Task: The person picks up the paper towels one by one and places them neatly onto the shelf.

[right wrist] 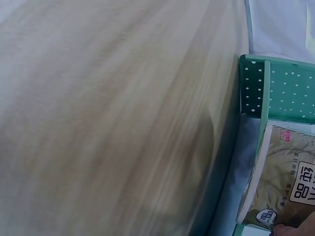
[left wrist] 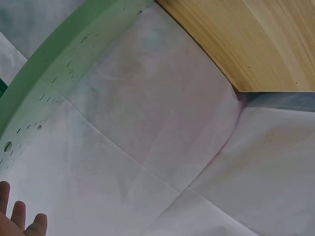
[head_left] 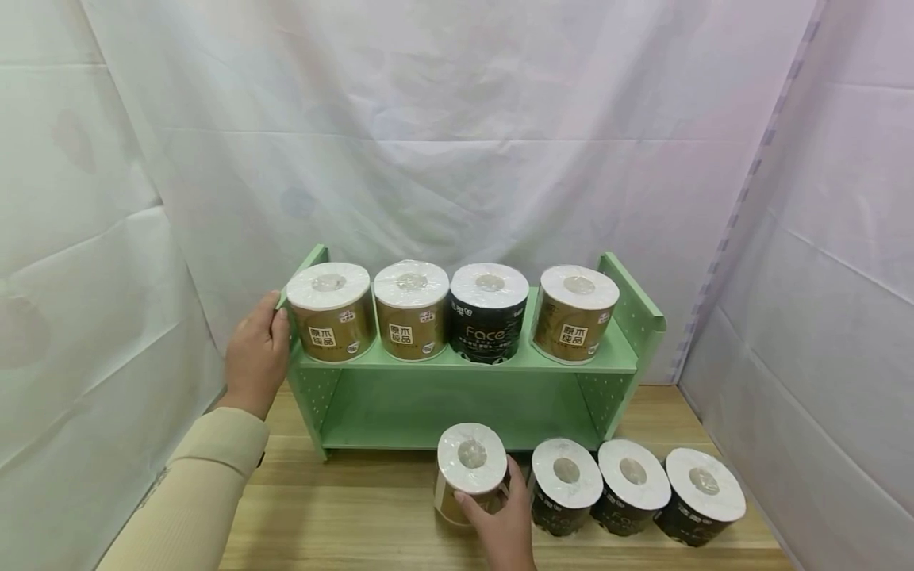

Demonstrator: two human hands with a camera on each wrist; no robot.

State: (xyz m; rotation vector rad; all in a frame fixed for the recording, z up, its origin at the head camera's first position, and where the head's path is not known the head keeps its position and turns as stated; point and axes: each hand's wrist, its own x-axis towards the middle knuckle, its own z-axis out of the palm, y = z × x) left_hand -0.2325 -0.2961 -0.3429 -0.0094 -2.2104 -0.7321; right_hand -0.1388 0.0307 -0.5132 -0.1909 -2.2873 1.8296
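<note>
My right hand point(head_left: 503, 523) grips a gold-wrapped toilet roll point(head_left: 471, 460) in front of the green shelf point(head_left: 464, 404), thumb on the near side and fingers round its right. The roll's white top faces up, tilted a little. The right wrist view shows this gold roll point(right wrist: 285, 177) sideways with a fingertip at its lower edge. At the shelf's left end, my left hand point(head_left: 257, 353) rests against the side panel, its fingertips by the front edge. Three fingers of that left hand point(left wrist: 19, 219) extend beside the perforated panel point(left wrist: 54, 78) in the left wrist view.
On the upper board stand gold rolls point(head_left: 336, 317), point(head_left: 412, 313) and, at the right, another gold roll point(head_left: 574, 317), with a black roll point(head_left: 489, 317) among them. Three black rolls point(head_left: 564, 484), point(head_left: 631, 492), point(head_left: 700, 500) stand on the wooden table point(head_left: 343, 515). White cloth point(head_left: 464, 119) hangs behind.
</note>
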